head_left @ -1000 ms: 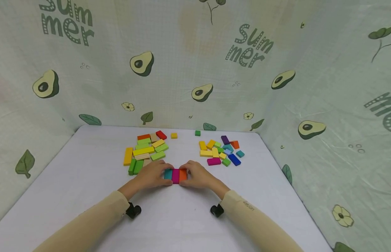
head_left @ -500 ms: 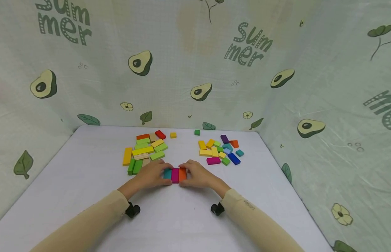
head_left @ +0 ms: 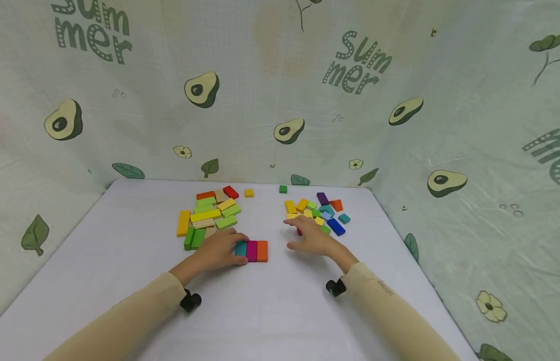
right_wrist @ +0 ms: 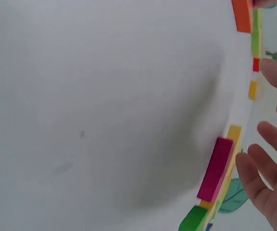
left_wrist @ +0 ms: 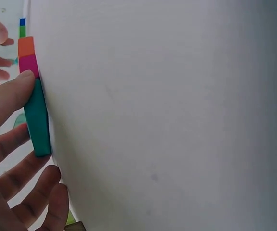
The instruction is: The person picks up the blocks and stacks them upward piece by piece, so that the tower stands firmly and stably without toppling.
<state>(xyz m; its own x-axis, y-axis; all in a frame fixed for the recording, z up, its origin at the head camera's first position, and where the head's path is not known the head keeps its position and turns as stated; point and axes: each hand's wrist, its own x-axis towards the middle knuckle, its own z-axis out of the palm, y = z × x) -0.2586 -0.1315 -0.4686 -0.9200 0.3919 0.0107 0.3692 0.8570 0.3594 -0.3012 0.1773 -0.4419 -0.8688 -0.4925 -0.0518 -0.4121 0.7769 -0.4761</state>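
Three wooden blocks lie side by side on the white table (head_left: 280,311): a teal block (head_left: 240,249), a magenta block (head_left: 251,251) and an orange block (head_left: 262,251). My left hand (head_left: 216,249) pinches the row at its teal end. In the left wrist view its thumb (left_wrist: 20,89) lies where teal meets magenta, with fingers on the far side. Apart from the row, my right hand (head_left: 313,238) is held with fingers spread and nothing between them. It partly covers the right-hand group of blocks, where a second magenta block (right_wrist: 216,169) shows near its fingers in the right wrist view.
At the back left lies a group of longer blocks, among them a yellow block (head_left: 205,215) and a dark green block (head_left: 198,239). The right group includes a blue block (head_left: 336,227) and a purple block (head_left: 322,199). A patterned cloth (head_left: 243,140) hangs behind the table.
My right hand has let go of the orange end of the row and moved right, to the right-hand group. The left hand and the three-block row have stayed in place.
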